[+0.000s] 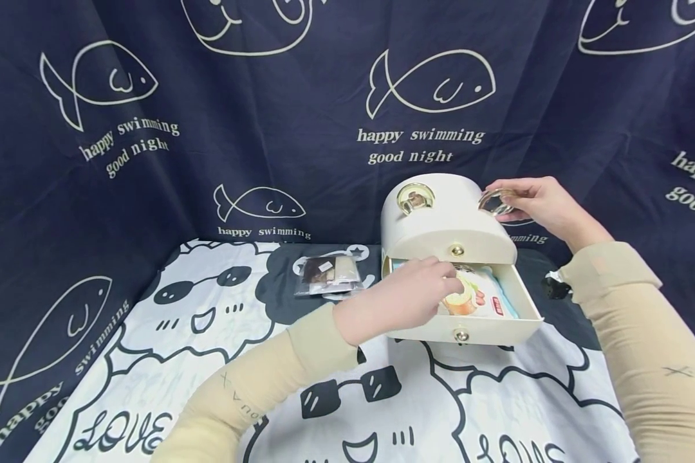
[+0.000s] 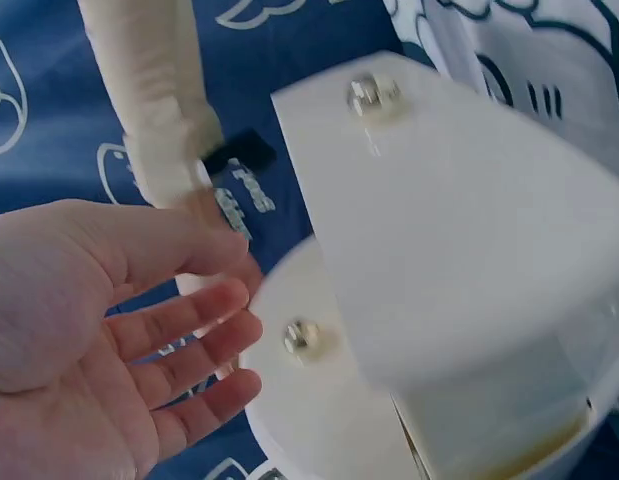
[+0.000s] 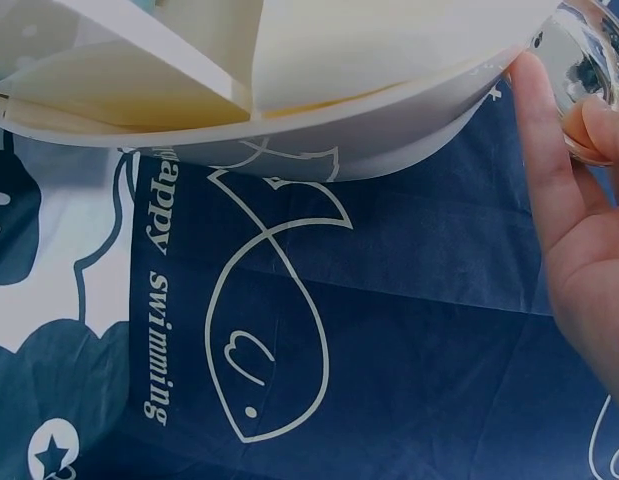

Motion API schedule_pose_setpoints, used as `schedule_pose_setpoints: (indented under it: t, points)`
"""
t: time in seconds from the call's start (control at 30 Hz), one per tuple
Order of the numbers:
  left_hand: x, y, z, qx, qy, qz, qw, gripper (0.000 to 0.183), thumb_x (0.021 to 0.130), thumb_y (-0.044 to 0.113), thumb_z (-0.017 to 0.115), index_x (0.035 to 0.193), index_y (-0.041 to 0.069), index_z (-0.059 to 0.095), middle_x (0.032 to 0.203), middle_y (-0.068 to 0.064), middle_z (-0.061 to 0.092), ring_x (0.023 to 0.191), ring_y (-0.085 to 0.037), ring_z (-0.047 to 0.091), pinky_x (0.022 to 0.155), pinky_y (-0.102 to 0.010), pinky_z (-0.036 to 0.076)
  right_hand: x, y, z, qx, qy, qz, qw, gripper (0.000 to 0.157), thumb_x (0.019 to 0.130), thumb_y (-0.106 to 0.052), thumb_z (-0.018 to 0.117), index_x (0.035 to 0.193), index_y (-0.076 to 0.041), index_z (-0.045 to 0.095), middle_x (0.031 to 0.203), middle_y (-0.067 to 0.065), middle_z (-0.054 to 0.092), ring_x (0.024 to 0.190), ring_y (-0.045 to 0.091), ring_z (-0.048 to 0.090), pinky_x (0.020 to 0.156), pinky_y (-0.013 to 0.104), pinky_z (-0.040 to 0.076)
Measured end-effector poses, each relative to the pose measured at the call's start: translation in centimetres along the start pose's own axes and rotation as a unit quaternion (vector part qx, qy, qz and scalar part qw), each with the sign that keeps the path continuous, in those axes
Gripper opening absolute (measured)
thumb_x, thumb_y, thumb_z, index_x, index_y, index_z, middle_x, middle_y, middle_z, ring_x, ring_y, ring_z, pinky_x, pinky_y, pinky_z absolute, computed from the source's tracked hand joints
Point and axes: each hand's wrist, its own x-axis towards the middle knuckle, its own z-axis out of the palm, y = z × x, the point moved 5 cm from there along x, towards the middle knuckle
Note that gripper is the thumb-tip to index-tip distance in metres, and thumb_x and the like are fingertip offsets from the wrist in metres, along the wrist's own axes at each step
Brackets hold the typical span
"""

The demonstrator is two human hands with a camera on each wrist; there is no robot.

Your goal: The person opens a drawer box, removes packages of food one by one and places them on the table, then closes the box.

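Observation:
A cream storage box [image 1: 428,225] with a rounded top stands on the table, its lower drawer [image 1: 492,331] pulled out. Inside the drawer lies a blue and white food package [image 1: 489,299] with a printed picture. My left hand [image 1: 408,292] is over the drawer's left part, overlapping the package. In the left wrist view that hand [image 2: 139,330] has loosely bent fingers and an empty palm, beside the drawer front with its round knob [image 2: 372,93]. At the box's right side my right hand [image 1: 535,199] grips a shiny ring handle [image 3: 589,60], its index fingertip at the box wall.
A clear plastic packet [image 1: 327,276] with brown and cream contents lies left of the box. Another ring handle [image 1: 415,198] is on the box's upper left. A patterned cloth [image 1: 208,360] covers the table, and a dark blue curtain [image 1: 301,128] hangs close behind.

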Motion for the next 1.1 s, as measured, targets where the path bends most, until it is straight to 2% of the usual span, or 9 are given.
schedule_pose_setpoints:
  t: [0.2, 0.33, 0.47, 0.6, 0.7, 0.8, 0.93, 1.1]
  points:
    - [0.9, -1.8, 1.1, -0.022, -0.033, 0.012, 0.9992, 0.043, 0.083, 0.018, 0.070, 0.125, 0.020, 0.060, 0.125, 0.003, 0.057, 0.114, -0.015, 0.051, 0.097, -0.025, 0.039, 0.0, 0.0, 0.0, 0.002, -0.002, 0.006, 1.000, 0.029, 0.094, 0.002, 0.050, 0.122, 0.009, 0.055, 0.100, -0.008, 0.068, 0.089, 0.006, 0.066, 0.069, 0.029, 0.056]
    - [1.3, -2.6, 2.1, -0.024, -0.055, 0.015, 0.9981, 0.043, 0.081, 0.027, 0.073, 0.122, 0.020, 0.062, 0.123, 0.002, 0.058, 0.112, -0.016, 0.052, 0.096, -0.026, 0.040, 0.0, 0.1, -0.1, 0.008, -0.002, 0.002, 1.000, 0.027, 0.093, 0.003, 0.050, 0.119, 0.005, 0.058, 0.100, -0.007, 0.068, 0.089, 0.006, 0.066, 0.069, 0.029, 0.056]
    - [1.6, -2.9, 2.9, -0.011, -0.068, 0.018, 0.9975, 0.039, 0.081, 0.029, 0.071, 0.119, 0.021, 0.064, 0.119, 0.002, 0.059, 0.108, -0.017, 0.054, 0.093, -0.026, 0.042, 0.0, 0.1, -0.1, 0.015, -0.003, 0.003, 1.000, 0.026, 0.093, 0.001, 0.051, 0.118, 0.002, 0.061, 0.100, -0.007, 0.069, 0.089, 0.005, 0.066, 0.069, 0.029, 0.056]
    - [1.9, -2.7, 3.1, 0.029, -0.056, 0.041, 0.9972, 0.036, 0.081, 0.026, 0.069, 0.116, 0.022, 0.066, 0.112, 0.003, 0.062, 0.101, -0.016, 0.056, 0.088, -0.026, 0.042, 0.0, 0.1, -0.1, 0.022, -0.005, 0.001, 1.000, 0.026, 0.093, -0.001, 0.052, 0.118, 0.002, 0.061, 0.100, -0.005, 0.070, 0.089, 0.006, 0.067, 0.069, 0.030, 0.056]
    - [2.2, -2.7, 3.3, 0.053, -0.051, 0.055, 0.9958, 0.035, 0.079, 0.025, 0.069, 0.114, 0.024, 0.066, 0.110, 0.005, 0.061, 0.100, -0.016, 0.056, 0.089, -0.025, 0.041, -0.1, 0.1, -0.2, 0.034, -0.006, -0.003, 0.999, 0.026, 0.093, -0.001, 0.052, 0.118, 0.002, 0.061, 0.100, -0.004, 0.070, 0.089, 0.007, 0.067, 0.069, 0.030, 0.056]
    - [2.5, -2.7, 3.6, 0.069, -0.060, 0.068, 0.9935, 0.035, 0.080, 0.024, 0.069, 0.115, 0.025, 0.066, 0.113, 0.006, 0.061, 0.104, -0.015, 0.055, 0.094, -0.025, 0.039, -0.1, 0.1, -0.2, 0.045, -0.007, -0.004, 0.999, 0.026, 0.093, 0.000, 0.053, 0.117, 0.000, 0.062, 0.100, -0.005, 0.070, 0.088, 0.007, 0.067, 0.069, 0.029, 0.056]
    - [2.6, -2.8, 4.0, 0.081, -0.066, 0.069, 0.9922, 0.036, 0.082, 0.025, 0.067, 0.118, 0.027, 0.064, 0.118, 0.007, 0.058, 0.110, -0.015, 0.052, 0.099, -0.028, 0.037, -0.1, 0.2, -0.1, 0.047, -0.007, -0.003, 0.999, 0.025, 0.093, 0.000, 0.052, 0.116, -0.002, 0.063, 0.100, -0.006, 0.070, 0.088, 0.007, 0.067, 0.069, 0.029, 0.056]
    - [2.6, -2.9, 4.5, 0.103, -0.049, 0.077, 0.9905, 0.039, 0.085, 0.023, 0.064, 0.123, 0.026, 0.059, 0.121, 0.006, 0.054, 0.116, -0.016, 0.048, 0.100, -0.033, 0.037, -0.1, 0.1, -0.1, 0.037, -0.008, -0.009, 0.999, 0.025, 0.093, 0.001, 0.051, 0.116, 0.001, 0.062, 0.099, -0.005, 0.070, 0.089, 0.007, 0.067, 0.069, 0.029, 0.056]
